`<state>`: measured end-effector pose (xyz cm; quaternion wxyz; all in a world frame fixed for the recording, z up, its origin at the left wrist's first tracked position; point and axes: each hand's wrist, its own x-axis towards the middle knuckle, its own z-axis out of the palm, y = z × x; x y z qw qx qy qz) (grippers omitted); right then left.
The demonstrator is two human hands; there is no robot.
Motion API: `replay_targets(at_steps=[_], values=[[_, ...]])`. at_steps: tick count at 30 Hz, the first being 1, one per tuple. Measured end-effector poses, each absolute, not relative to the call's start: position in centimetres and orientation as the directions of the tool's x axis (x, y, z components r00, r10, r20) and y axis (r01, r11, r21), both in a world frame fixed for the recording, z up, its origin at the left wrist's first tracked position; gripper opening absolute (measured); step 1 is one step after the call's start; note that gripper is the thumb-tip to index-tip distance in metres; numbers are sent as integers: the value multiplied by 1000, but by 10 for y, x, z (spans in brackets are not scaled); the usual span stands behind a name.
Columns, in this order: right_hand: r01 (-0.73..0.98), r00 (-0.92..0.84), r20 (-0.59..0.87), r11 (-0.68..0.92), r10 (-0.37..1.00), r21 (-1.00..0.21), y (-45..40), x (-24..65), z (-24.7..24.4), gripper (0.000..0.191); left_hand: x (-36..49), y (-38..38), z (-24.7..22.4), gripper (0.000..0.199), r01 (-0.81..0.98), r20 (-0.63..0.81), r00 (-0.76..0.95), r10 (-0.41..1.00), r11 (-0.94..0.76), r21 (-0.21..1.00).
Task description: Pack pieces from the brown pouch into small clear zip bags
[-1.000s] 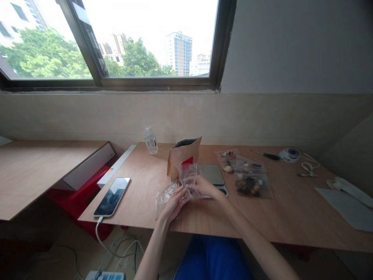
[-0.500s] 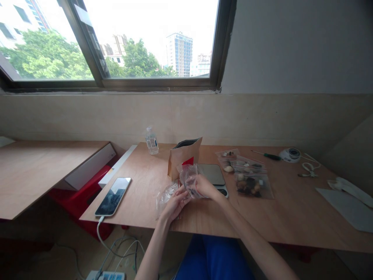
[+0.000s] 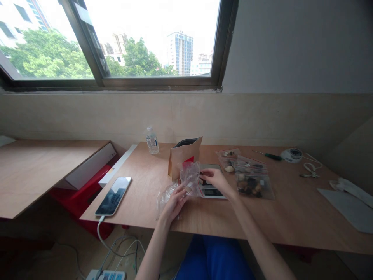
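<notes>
My left hand grips the lower left side of a clear zip bag, its fingers closed on the plastic. My right hand is by the bag's right edge, above the kitchen scale. Its fingers are pinched together; something small and dark shows at the tips, too small to name. More crumpled clear plastic bags lie under and beside my left hand. Just behind the bag stands an open brown paper pouch with a red mark. My right hand hides part of the scale's plate.
To the right lie several zip bags of dark and light pieces. Farther right are a green-handled screwdriver, a dome camera and a white cable. A water bottle stands at the back; a charging phone lies left.
My right hand has come out of the bag and moved right, over the scale. My left hand keeps its hold on the bag, whose mouth now faces right.
</notes>
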<state>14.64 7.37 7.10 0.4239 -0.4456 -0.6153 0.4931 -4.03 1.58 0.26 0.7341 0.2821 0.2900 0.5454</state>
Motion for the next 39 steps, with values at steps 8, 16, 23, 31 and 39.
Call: replay_targets(at_steps=[8,16,23,31,39], values=[[84,-49,291,295,955,-952,96,176,125,36,-42,15,3,39,-650,-141,230,963,260,714],[77,-26,699,698,715,-712,130,116,189,33,-43,16,2,38,-688,-131,231,964,257,678],[247,-194,775,795,601,-555,143,86,170,21,-44,16,3,32,-646,-103,228,968,230,728],[208,-348,704,783,619,-585,140,95,159,19,-44,17,1,33,-620,-117,229,966,237,748],[255,-464,679,820,569,-512,131,108,172,19,-45,17,1,34,-579,-96,239,966,221,785]])
